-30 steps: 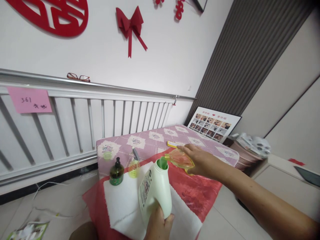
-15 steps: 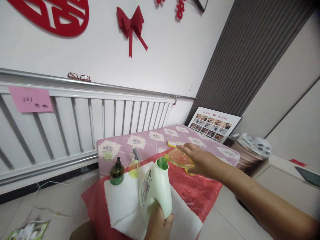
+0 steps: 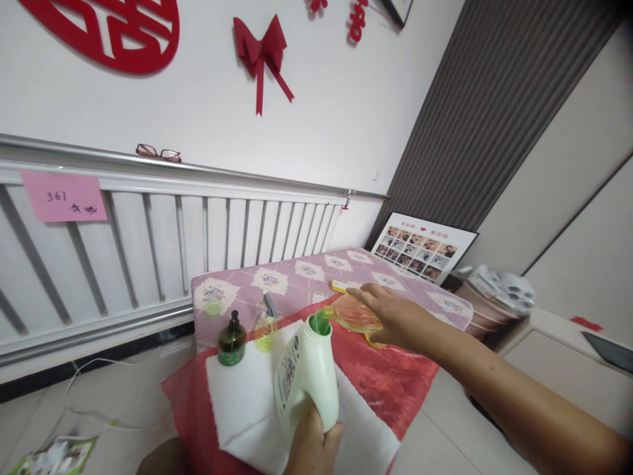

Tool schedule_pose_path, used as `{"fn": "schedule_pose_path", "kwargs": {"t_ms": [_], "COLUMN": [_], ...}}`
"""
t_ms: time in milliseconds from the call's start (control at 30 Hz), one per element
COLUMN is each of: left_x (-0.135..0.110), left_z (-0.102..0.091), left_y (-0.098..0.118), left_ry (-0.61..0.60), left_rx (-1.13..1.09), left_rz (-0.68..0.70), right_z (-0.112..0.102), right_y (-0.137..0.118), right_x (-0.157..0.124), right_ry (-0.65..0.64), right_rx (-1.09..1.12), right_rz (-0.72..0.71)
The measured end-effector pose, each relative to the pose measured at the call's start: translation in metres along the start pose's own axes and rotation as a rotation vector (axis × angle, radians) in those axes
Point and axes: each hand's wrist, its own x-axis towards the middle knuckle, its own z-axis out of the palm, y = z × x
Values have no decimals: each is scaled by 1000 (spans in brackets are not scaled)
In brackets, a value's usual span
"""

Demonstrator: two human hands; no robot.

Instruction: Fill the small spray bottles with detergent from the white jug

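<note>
My left hand (image 3: 311, 441) is wrapped round the base of a pale green plastic bottle (image 3: 306, 376), held upright over a white towel (image 3: 242, 402). Its green spout is open at the top. My right hand (image 3: 395, 316) grips a clear yellow bottle (image 3: 353, 315), tipped on its side so that its neck meets the green bottle's mouth. A dark green pump bottle (image 3: 231, 340) and a small yellow spray bottle (image 3: 266, 326) stand on the towel's far edge.
A red cloth (image 3: 390, 379) covers a low table with a pink patterned cover (image 3: 297, 274). A small yellow cap (image 3: 213, 307) and a yellow flat item (image 3: 340, 286) lie on it. White railing behind, photo board (image 3: 420, 247) at the right.
</note>
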Motion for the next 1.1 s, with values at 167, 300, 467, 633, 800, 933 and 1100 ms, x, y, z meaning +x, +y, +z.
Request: {"fn": "schedule_pose_path", "kwargs": {"t_ms": [167, 300, 467, 633, 800, 933, 1100], "left_x": [2, 3, 4, 4, 4, 4, 3], "left_z": [3, 4, 5, 5, 6, 6, 5], "left_y": [-7, -9, -11, -12, -12, -13, -13], "left_ry": [-16, -10, -2, 3, 11, 9, 12], "left_rx": [21, 36, 10, 14, 5, 4, -7], "left_rz": [69, 87, 99, 92, 120, 93, 106], "right_z": [-3, -1, -2, -4, -4, -5, -5], "right_y": [-3, -2, -4, -6, -7, -8, -9], "right_x": [-1, 0, 1, 0, 1, 2, 1], "right_ry": [9, 34, 31, 48, 52, 58, 74], "right_rx": [-11, -26, -54, -78, -111, -131, -159], "right_rz": [-16, -28, -35, -56, -56, -65, -82]}}
